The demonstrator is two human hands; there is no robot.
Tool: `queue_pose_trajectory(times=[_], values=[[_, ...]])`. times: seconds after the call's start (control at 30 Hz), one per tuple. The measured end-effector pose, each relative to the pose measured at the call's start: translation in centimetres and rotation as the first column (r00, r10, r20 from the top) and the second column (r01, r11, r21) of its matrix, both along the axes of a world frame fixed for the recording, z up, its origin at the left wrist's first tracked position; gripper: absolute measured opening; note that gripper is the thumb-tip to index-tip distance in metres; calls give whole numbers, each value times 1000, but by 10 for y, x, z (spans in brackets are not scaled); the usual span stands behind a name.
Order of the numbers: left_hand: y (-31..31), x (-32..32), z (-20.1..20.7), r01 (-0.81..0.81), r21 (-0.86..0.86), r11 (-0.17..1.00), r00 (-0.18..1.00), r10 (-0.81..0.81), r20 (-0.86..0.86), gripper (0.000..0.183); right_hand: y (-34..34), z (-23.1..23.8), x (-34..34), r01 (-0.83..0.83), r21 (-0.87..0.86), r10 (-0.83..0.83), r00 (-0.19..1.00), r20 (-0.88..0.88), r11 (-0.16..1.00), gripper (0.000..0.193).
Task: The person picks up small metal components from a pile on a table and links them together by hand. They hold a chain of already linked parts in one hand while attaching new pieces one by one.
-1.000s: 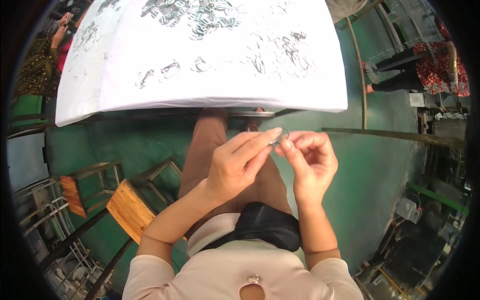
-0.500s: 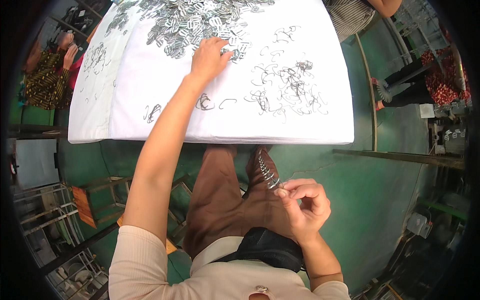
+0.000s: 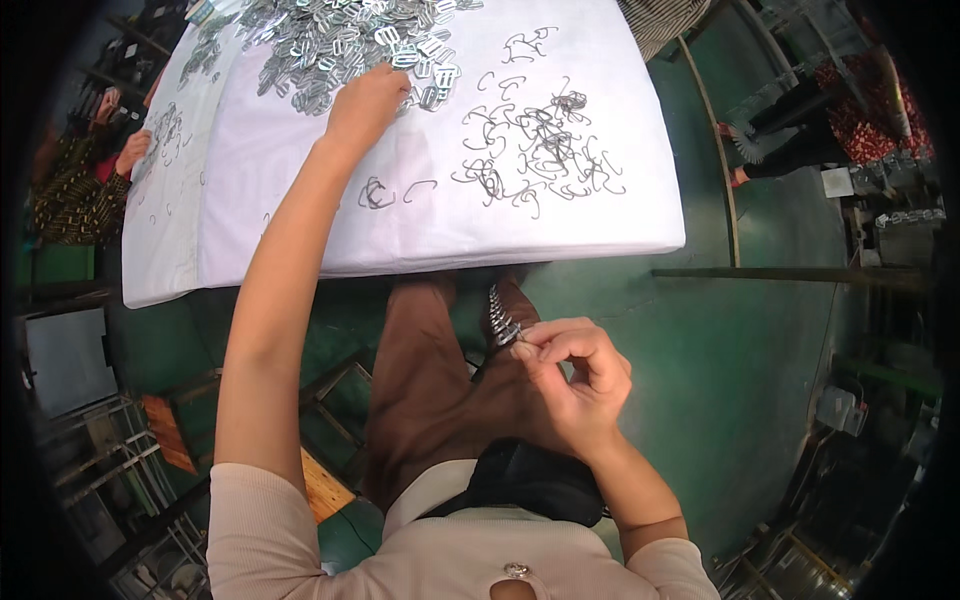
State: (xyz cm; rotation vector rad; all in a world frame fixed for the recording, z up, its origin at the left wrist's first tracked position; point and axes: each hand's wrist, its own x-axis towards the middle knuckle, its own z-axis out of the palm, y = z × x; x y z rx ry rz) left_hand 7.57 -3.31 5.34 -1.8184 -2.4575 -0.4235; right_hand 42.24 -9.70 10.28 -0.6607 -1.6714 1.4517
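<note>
Buckles (image 3: 320, 55), grey metal, are heaped on the white-clothed table (image 3: 590, 225), mostly beyond L hand (image 3: 368, 103). L arm is stretched fwd, & the fingertips are bent down at the pile's near edge; whether a buckle is gripped there can't be told, as the fingertips are partly hidden.

R hand (image 3: 583, 380) is held well apart from L, nearer the body, off the table's near edge & above the R leg. A row of small metal pieces (image 3: 502, 320) is clamped b/w its thumb & forefinger, w/ the free end pointed away from the hand, toward the table.

Bent wires (image 3: 548, 140), thin & dark, are spread in a loose tangle on the table, R of L hand & beyond R hand. A small wire clump (image 3: 376, 193) is seen nearer than L hand, just R of the forearm, w/ a single wire (image 3: 420, 187) laid close beside it.

Far L of L hand, a co-worker's hand (image 3: 133, 152) is seen at the table's side. A black bag (image 3: 525, 480) is worn at the waist, nearer than R hand. Brown trousers (image 3: 420, 370) are seen b/w the two arms.
</note>
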Motion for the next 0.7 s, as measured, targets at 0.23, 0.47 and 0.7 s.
queue_pose_trajectory(times=[0.23,0.47,0.7], values=[[-90,148,48,-202,134,970,481,-21,876,15,-3,-7,1,-14,39,13,1000,29,999,20],[-140,215,77,-301,208,931,343,-97,934,13,-15,-5,-1,4,49,-4,1000,-16,999,15],[-150,228,75,-277,403,872,574,-186,798,16,-15,-13,3,-28,87,27,1000,13,996,16]])
